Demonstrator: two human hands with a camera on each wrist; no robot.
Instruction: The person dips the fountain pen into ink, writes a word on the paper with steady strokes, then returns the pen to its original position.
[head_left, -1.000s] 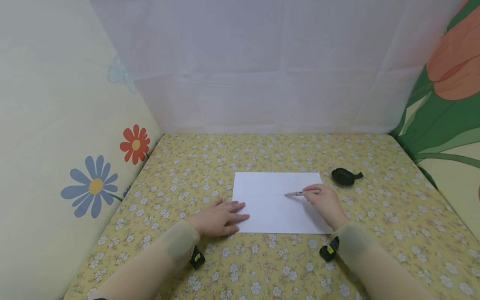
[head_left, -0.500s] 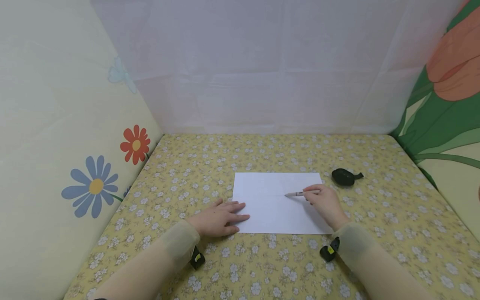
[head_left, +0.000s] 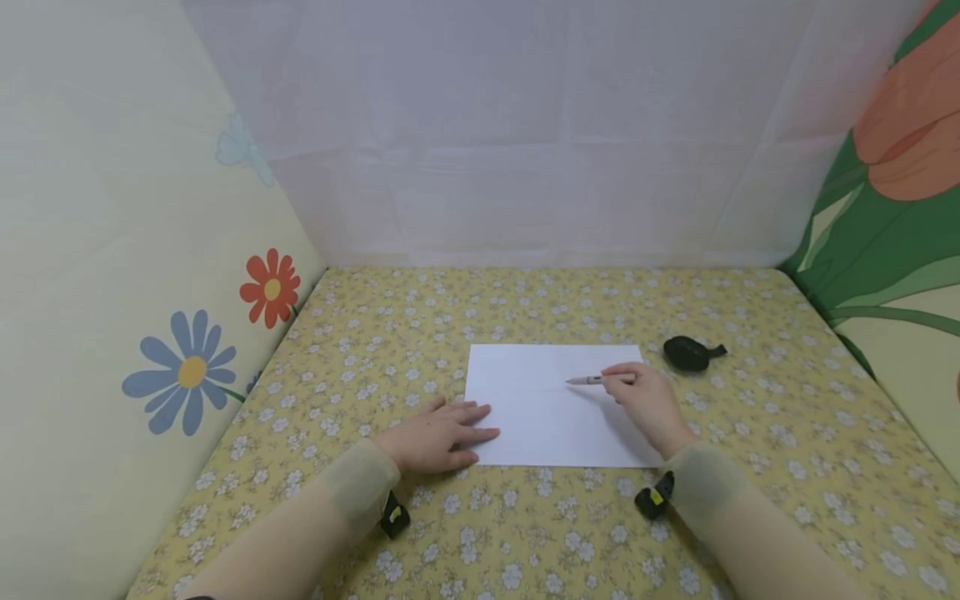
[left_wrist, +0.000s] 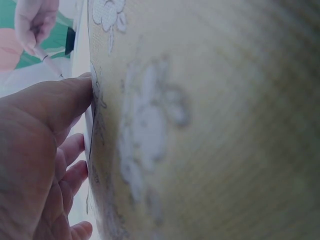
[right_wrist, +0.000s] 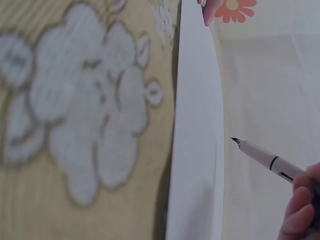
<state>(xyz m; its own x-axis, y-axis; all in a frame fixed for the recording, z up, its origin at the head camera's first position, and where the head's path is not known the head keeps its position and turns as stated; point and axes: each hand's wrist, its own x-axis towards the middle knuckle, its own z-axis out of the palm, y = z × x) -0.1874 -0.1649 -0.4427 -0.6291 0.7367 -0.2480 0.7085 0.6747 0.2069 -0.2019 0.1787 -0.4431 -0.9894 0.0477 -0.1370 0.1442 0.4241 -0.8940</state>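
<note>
A sheet of white paper point(head_left: 555, 433) lies on the table, with a faint line or crease across its middle. My left hand point(head_left: 435, 435) rests spread on the lower left edge of the sheet; its thumb and fingertips also show against the paper in the left wrist view. My right hand point(head_left: 647, 402) pinches a light-coloured fountain pen point(head_left: 592, 380) above the right half of the sheet, its tip pointing left. Seen from the right wrist, the dark nib of the fountain pen point(right_wrist: 260, 156) is held clear of the paper.
Just beyond the paper's right edge lies a dark oval object point(head_left: 686, 354) with a short tab. A yellow flowered cloth point(head_left: 420, 308) covers the table. Printed drapes stand at both sides, and a pale curtain point(head_left: 480, 167) hangs behind.
My right hand has risen slightly, and the fountain pen's tip has shifted up and a little left, off the paper. The left hand and the sheet have stayed put.
</note>
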